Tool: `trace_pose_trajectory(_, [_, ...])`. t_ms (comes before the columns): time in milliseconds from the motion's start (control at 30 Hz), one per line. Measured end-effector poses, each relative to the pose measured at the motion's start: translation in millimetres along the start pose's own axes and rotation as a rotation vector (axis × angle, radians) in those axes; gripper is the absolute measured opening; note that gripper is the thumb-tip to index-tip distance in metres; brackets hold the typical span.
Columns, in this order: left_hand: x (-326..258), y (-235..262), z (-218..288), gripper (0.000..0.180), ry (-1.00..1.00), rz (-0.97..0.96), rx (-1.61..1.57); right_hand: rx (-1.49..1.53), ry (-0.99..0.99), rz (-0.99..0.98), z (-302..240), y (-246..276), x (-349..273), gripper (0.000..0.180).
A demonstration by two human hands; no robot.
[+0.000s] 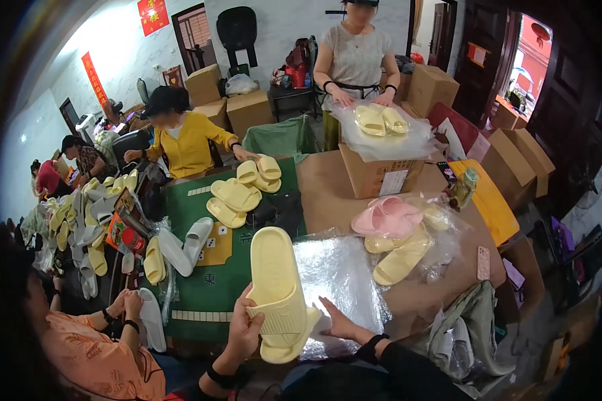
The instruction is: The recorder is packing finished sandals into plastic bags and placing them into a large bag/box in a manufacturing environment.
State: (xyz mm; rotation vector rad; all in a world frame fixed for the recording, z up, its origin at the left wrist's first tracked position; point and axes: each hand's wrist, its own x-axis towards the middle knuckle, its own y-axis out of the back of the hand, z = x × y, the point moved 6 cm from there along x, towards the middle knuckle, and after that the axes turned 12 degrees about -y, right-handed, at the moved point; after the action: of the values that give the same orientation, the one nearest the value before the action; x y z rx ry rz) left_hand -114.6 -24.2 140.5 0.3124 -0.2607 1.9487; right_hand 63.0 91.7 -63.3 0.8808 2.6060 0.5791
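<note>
My left hand (245, 327) is closed around pale yellow slippers (273, 267) near the table's front edge. One slipper faces me with its toe strap low and its sole rising upward; part of a second yellow one shows behind its right side. To the right, my right hand (343, 322) has its fingers stretched out over a stack of clear plastic bags (334, 274). It holds nothing, and I cannot tell whether the fingertips press on the plastic. The bags lie flat and shiny, partly hidden behind the slippers.
Pink slippers (388, 217) and bagged yellow slippers (403, 257) lie at the right. A carton (381, 170) stands at the back, a person's hands over it. Grey-white slippers (187, 244) lie on the green mat (201, 287). Another person in orange sits close at the left.
</note>
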Motion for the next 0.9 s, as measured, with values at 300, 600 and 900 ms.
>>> trace_pose_trajectory(300, [28.6, -69.5, -15.7, 0.023, 0.048, -0.025, -0.056, 0.002, 0.220, 0.071, -1.7, 26.2, -36.9, 0.048])
trace_pose_trajectory(600, [56.4, -55.8, -30.4, 0.024, -0.114, -0.491, 1.079, -0.699, 0.163, 0.355, -37.8, 135.2, -74.3, 0.030])
trace_pose_trajectory(900, [46.5, -92.1, -152.8, 0.027, 0.241, -1.228, 0.574, -0.968, 0.205, 0.723, -68.2, 166.6, -84.8, 0.026])
